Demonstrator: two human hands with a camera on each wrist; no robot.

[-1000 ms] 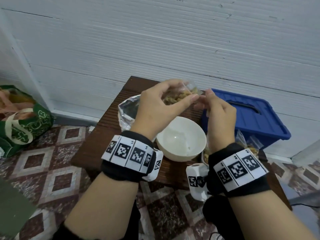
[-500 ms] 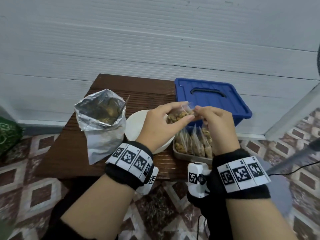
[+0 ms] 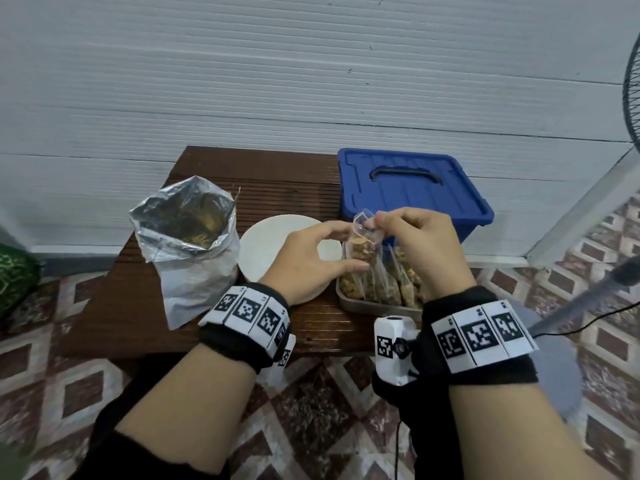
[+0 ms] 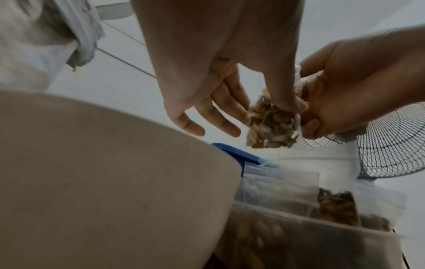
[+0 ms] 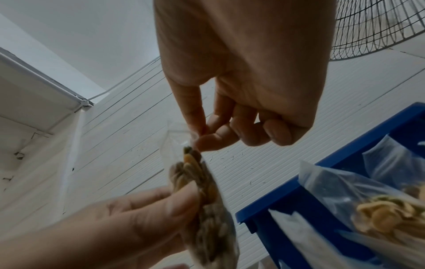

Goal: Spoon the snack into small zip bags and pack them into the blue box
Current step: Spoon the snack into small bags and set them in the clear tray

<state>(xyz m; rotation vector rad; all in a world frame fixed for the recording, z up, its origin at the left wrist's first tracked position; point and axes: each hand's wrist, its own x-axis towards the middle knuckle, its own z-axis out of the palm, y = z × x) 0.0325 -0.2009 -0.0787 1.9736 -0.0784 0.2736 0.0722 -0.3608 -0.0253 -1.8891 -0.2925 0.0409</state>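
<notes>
Filled zip bag (image 3: 363,245) held upright over metal tray (image 3: 375,305) of packed bags, top pinched by right hand (image 3: 420,245) fingers, body gripped between left hand (image 3: 308,263) thumb and fingers; blue box (image 3: 414,194) lidded behind, white bowl (image 3: 273,239) and foil pouch (image 3: 188,237) left on bench (image 3: 277,178)

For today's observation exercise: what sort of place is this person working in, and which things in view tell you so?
Probably a room in a home, not a factory: a low wooden table on a patterned tiled floor, a pedestal fan by a plain white wall, and snack packing done by hand.
</notes>
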